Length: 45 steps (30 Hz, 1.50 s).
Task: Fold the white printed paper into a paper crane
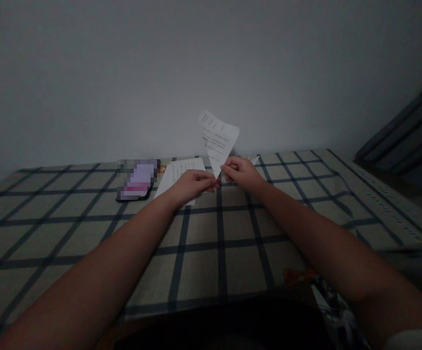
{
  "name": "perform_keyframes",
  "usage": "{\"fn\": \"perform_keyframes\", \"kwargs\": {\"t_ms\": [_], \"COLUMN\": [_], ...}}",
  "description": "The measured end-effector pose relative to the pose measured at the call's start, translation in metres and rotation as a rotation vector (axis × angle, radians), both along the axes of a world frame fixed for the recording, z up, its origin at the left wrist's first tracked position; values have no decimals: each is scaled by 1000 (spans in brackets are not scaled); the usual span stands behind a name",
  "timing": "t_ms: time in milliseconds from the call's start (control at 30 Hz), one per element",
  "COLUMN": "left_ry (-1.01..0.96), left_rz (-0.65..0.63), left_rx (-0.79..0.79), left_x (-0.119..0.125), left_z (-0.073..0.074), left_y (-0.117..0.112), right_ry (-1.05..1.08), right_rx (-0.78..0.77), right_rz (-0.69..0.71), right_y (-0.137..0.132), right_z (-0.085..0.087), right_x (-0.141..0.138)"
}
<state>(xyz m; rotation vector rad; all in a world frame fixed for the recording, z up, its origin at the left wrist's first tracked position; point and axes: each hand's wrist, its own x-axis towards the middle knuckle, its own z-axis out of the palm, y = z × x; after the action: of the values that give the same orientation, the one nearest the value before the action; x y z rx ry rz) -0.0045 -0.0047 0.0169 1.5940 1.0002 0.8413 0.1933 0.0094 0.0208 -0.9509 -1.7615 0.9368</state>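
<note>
A folded sheet of printed paper (219, 138) stands up above the table, narrowing to a point at its lower end. My left hand (195, 184) pinches that lower tip between thumb and fingers. Just to the right, my right hand (240, 171) is closed on the paper's edge near the same tip. Behind my left hand a flat printed sheet (174, 175) lies on the cloth, partly covered by the hand and wrist. A small white paper corner (255, 160) shows behind my right hand; the rest of it is hidden.
A checked tablecloth (203, 262) covers the table, which meets a plain wall (123, 87) at the back. A phone (138, 181) with a blurred screen lies left of the flat sheet. Dark striped fabric (408, 121) hangs at the far right.
</note>
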Motion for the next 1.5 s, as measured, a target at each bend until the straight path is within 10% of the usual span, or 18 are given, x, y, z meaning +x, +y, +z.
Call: {"fn": "perform_keyframes", "kwargs": {"t_ms": [1200, 1500], "left_ry": [-487, -437], "left_rz": [113, 91], "left_rx": [-127, -102], "left_x": [5, 2], "left_z": [-7, -7], "left_y": [4, 5], "right_ry": [-263, -139], "right_rx": [-76, -62], "right_rz": [309, 121], "right_y": [-10, -4], "right_z": [3, 4], "right_x": [1, 2]}}
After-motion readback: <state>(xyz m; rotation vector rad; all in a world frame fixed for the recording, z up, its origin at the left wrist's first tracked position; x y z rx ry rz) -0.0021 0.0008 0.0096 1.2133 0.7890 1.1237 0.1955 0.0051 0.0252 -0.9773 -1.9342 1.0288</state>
